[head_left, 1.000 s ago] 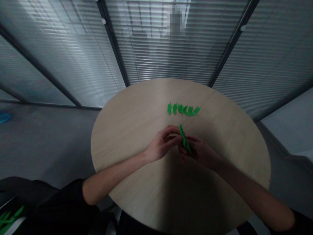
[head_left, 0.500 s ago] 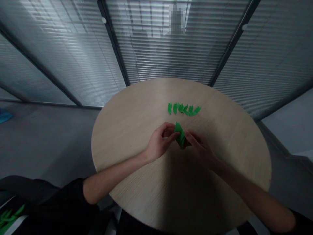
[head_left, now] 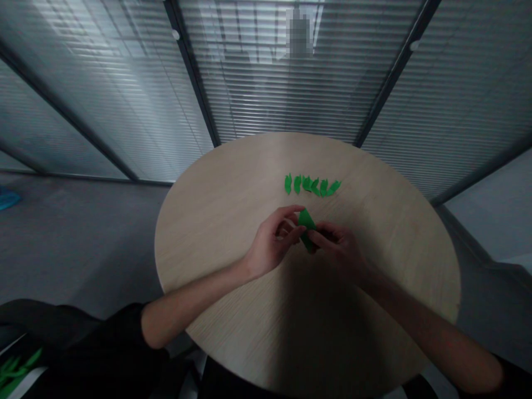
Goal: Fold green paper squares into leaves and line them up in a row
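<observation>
A small piece of folded green paper (head_left: 306,219) is held between my two hands, above the middle of the round table (head_left: 199,221). My left hand (head_left: 274,238) grips its left side, thumb in front and index finger reaching to the top corner. From the right, my right hand (head_left: 338,246) pinches its lower right part, the thumb lying across the front. The fingers cover the paper's lower edges. Just beyond the hands lies a row of several small folded green paper pieces (head_left: 306,183), each with pointed ends.
Glass panels with blinds (head_left: 282,100) stand behind the table's far edge. At the lower left, more green pieces (head_left: 19,368) lie beside a dark chair-like shape. A blue object (head_left: 8,198) is on the floor at far left.
My right thumb has come over the front of the green paper. My left index finger has stretched to its top corner, and the paper shows a flatter, more angular face.
</observation>
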`<state>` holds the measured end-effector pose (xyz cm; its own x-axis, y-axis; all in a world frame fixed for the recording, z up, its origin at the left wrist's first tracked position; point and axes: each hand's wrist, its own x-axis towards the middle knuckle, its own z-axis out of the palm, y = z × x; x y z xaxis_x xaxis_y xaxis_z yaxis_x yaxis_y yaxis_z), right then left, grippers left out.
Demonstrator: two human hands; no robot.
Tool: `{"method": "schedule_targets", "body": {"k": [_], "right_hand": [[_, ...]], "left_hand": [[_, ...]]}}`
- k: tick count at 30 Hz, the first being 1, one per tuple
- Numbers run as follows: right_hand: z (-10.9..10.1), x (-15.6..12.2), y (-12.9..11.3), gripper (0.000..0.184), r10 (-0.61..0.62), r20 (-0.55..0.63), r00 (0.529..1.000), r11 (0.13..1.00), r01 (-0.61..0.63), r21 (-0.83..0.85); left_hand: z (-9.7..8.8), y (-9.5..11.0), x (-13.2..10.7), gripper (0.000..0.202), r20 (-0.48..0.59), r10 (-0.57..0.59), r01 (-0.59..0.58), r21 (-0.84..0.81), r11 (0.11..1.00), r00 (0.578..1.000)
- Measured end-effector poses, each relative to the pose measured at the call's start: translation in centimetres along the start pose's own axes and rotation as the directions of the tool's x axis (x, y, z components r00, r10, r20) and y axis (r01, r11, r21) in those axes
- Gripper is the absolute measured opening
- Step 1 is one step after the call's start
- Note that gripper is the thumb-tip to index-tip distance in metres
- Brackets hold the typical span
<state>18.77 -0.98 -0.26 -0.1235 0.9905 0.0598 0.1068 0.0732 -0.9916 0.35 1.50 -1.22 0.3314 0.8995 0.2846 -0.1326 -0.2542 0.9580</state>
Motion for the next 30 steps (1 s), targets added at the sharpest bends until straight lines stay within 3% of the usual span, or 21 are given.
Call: {"method": "schedule_targets", "body": {"k": [4, 11, 19, 22, 27, 30], "right_hand": [[-0.03, 0.03, 0.09, 0.026, -0.010, -0.008, 1.000, 1.000, 0.010, 0.012], [-0.22, 0.12, 0.06, 0.027, 0.014, 0.004, 1.000, 1.000, -0.014, 0.008], [-0.21, 0.24, 0.72, 0.030, 0.030, -0.025, 0.999, 0.998, -0.029, 0.049], [-0.24, 0.25, 0.81, 0.032, 0.021, -0.025, 0.999, 0.998, -0.019, 0.054], [-0.20, 0.14, 0.60, 0.026, -0.003, -0.030, 1.000, 1.000, 0.004, 0.007], [-0.13, 0.09, 0.38, 0.020, -0.020, -0.018, 1.000, 1.000, 0.020, 0.008]], "left_hand": [[-0.15, -0.51, -0.04, 0.046, -0.002, 0.001, -0.001, 0.023, 1.000, 1.000], [-0.22, -0.41, -0.16, 0.038, -0.018, 0.067, -0.064, 0.130, 0.989, 0.998], [-0.09, 0.22, -0.06, 0.018, -0.023, 0.092, -0.091, 0.027, 0.995, 0.996], [-0.09, 0.29, -0.06, 0.023, 0.009, 0.105, -0.105, -0.007, 0.994, 0.994], [-0.11, 0.26, 0.13, 0.047, 0.026, 0.009, -0.008, -0.021, 1.000, 1.000], [-0.06, 0.16, 0.26, 0.039, 0.059, -0.078, 0.080, -0.035, 0.996, 0.995]]}}
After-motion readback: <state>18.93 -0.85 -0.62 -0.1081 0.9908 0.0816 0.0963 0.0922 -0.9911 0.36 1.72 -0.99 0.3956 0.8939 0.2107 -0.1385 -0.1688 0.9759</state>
